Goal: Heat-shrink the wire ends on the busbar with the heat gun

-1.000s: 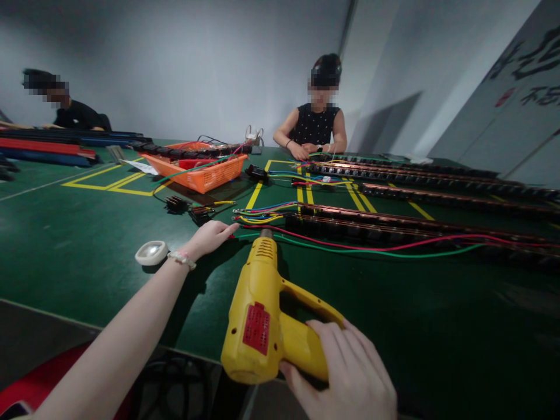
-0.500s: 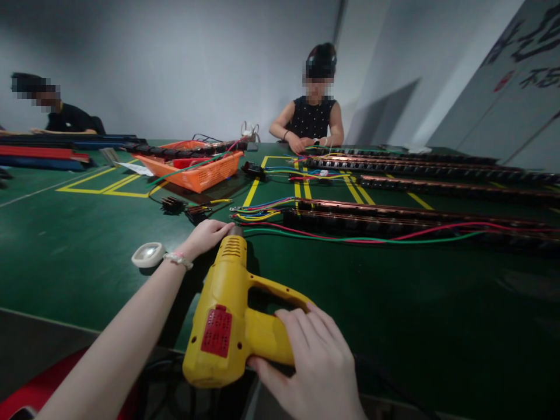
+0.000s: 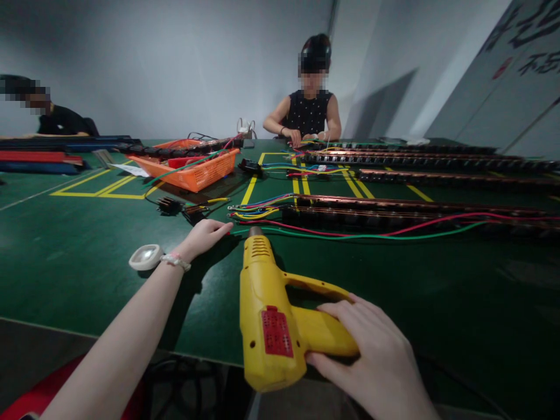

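My right hand [image 3: 371,338] is wrapped round the handle of a yellow heat gun [image 3: 269,309] with a red vented panel at its rear. The gun's metal nozzle points away from me and stops just short of a green wire [image 3: 306,234]. My left hand [image 3: 205,238] is closed in a pinch at the left end of that green wire; the fingertips partly hide the end. Beside it lie a red wire [image 3: 324,232] and several yellow and blue leads, which run to a long black bar with copper strips [image 3: 371,217].
An orange basket [image 3: 196,175] holding wired parts stands ahead to the left. Black connectors [image 3: 170,205] and a roll of white tape [image 3: 146,257] lie near my left hand. More copper-striped bars [image 3: 415,160] stretch across the green table [image 3: 350,280]. Two people work at the far side.
The heat gun has moved right with my right hand, so its nozzle is now apart from my left fingers. My left hand stays in about the same place.
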Motion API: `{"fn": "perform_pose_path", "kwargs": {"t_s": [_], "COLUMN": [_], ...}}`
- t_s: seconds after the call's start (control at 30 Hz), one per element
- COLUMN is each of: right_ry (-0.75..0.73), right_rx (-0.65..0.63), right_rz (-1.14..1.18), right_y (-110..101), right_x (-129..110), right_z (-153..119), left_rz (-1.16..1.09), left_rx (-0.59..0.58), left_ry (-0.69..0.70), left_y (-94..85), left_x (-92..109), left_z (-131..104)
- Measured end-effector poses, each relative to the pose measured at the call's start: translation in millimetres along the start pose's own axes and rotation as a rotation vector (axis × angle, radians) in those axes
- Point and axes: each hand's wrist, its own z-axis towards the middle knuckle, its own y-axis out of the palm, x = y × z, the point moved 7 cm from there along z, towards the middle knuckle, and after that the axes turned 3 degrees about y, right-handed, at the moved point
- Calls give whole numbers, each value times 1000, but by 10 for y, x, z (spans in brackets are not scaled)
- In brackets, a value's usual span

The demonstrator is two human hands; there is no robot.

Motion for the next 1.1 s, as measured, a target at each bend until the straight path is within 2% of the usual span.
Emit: {"fn": "perform_pose_path", "kwargs": {"t_s": [0.1,0.23,0.33,0.43,0.53,0.63,0.77,0.9,1.1], "right_ry": [-76,-18,-39,-80,-129,-109,-103,-122,-82], "right_rx": [-56,-44,-38,-15,-26,-28,-68,-52,-12], "right_rz": [-102,-216,-214,-207,-193,-220,-277,-372,-335], "right_y": [-70,-266,-380,-401,-314,-254,-249,-294,-314], "right_x": [238,682,821,690,404,296,544,787,673], "right_z": [-86,-236,-335,-351,-293,-242,-317,-424,-388], "left_rz": [-6,-2,7,18,24,23,18,28,39], "left_rx": [-6,-15,-21,-21,-18,-14,-13,-21,-24], "left_ry": [-4,-1,3,8,12,5,-10,-8,-5], "left_y": [5,13,15,8,3,3,7,13,17], "left_x": [-11,-11,3,19,25,18,6,11,21], "left_z": [1,2,3,4,3,-1,-3,8,25]}}
